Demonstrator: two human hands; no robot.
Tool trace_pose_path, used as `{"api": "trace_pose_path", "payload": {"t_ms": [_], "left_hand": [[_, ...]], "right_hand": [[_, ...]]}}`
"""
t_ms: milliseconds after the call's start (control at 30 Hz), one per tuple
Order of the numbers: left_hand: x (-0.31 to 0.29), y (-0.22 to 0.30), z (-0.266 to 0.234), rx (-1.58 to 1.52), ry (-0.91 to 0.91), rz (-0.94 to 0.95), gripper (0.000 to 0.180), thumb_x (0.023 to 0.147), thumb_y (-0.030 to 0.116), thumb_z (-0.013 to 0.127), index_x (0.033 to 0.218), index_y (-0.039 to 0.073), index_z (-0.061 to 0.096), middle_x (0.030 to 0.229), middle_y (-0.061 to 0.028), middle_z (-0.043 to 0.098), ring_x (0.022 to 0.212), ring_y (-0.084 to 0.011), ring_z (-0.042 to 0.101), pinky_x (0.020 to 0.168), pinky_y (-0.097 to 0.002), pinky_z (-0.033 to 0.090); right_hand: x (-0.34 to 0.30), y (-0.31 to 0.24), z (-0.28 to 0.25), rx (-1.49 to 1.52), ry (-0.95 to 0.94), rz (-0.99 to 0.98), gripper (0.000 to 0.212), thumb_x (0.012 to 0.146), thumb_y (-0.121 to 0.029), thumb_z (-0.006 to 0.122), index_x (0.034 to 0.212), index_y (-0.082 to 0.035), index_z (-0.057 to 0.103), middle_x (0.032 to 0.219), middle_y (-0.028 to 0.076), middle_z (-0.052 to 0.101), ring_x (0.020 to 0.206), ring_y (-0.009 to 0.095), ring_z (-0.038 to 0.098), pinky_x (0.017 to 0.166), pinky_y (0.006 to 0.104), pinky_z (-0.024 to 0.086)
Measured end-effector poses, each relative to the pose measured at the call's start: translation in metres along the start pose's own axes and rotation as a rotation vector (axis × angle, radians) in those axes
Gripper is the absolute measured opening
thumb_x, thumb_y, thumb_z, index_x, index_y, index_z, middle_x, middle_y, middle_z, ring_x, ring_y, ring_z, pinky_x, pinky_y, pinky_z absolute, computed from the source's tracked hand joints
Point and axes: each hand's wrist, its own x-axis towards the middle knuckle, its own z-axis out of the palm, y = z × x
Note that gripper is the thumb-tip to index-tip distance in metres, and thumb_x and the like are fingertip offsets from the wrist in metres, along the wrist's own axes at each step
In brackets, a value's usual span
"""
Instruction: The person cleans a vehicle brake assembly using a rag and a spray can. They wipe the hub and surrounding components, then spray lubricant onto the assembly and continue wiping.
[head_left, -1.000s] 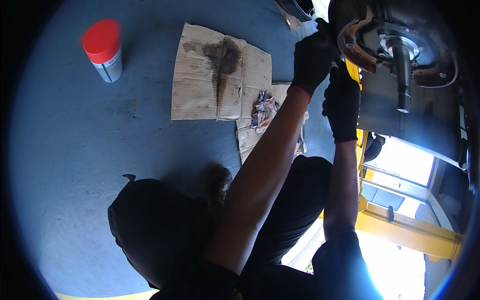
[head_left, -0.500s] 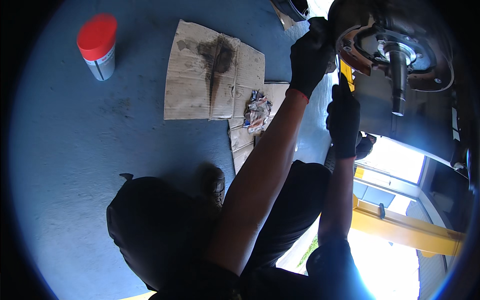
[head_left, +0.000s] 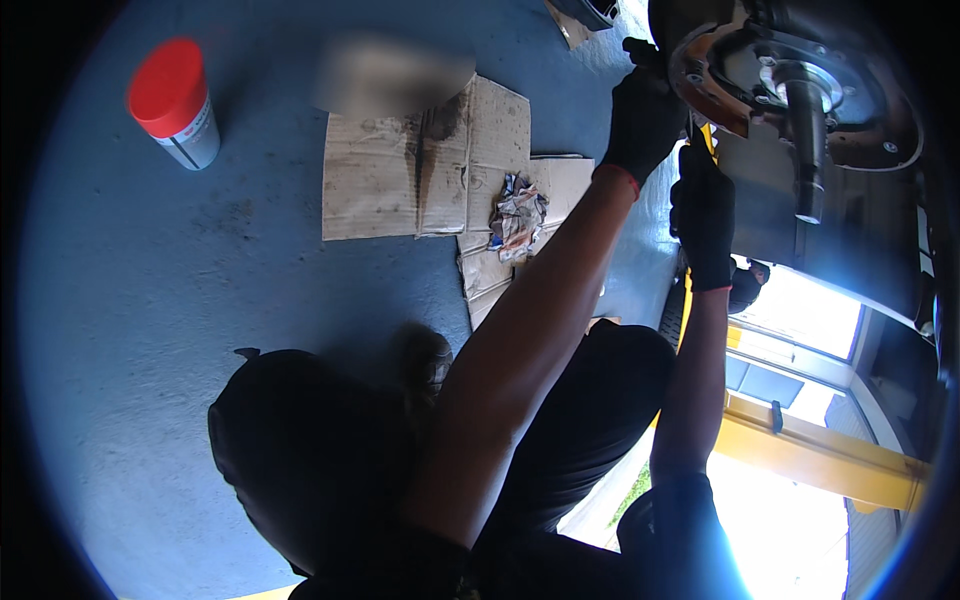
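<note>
A tapered metal spindle (head_left: 806, 155) sticks out of a wheel hub assembly at the upper right, with a curved rusty brake shoe (head_left: 712, 108) around its left side. My left hand (head_left: 645, 115), in a black glove with a red cuff edge, is at the brake shoe's left edge. Its fingers are curled; whatever they grip is hidden. Just below, my right hand (head_left: 706, 215), gloved alike, is closed and raised toward the shoe's lower edge. A thin tool shaft (head_left: 690, 127) shows faintly above it; its kind cannot be made out.
Flattened stained cardboard (head_left: 375, 180) lies on the blue floor, with a crumpled dirty rag or paper (head_left: 518, 215) on it. A red-lidded container (head_left: 175, 105) stands at the left. A yellow beam (head_left: 820, 445) crosses at the lower right. My bent knees are below.
The view has shifted slightly, so the container sits farther left and the spindle farther right. Both hands stay by the brake shoe; the thin shaft shows less than before.
</note>
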Motion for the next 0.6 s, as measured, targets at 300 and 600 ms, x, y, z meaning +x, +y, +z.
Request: {"api": "trace_pose_path", "payload": {"t_ms": [300,600], "left_hand": [[-0.023,0.003,-0.015,-1.096,-0.345,-0.761,0.028,0.105,0.023,0.066,0.124,0.004,0.074,0.105,-0.0077,0.08,0.099,-0.0181,0.077,0.091,-0.0345,0.06],[-0.022,0.008,-0.017,-1.214,-0.352,-0.958,0.047,0.108,0.025,0.06,0.149,0.004,0.054,0.13,-0.0169,0.07,0.107,-0.0279,0.075,0.096,-0.0425,0.064]], "right_hand": [[0.002,-0.047,-0.043,1.004,-0.23,0.762,0.03,0.111,-0.047,0.064,0.11,-0.017,0.064,0.069,-0.003,0.055,0.047,0.007,0.049,0.042,0.0258,0.038],[-0.013,0.055,0.001,1.963,-0.493,0.422,0.023,0.111,-0.033,0.062,0.109,-0.01,0.065,0.087,0.001,0.065,0.06,0.007,0.053,0.052,0.0241,0.044]]}}
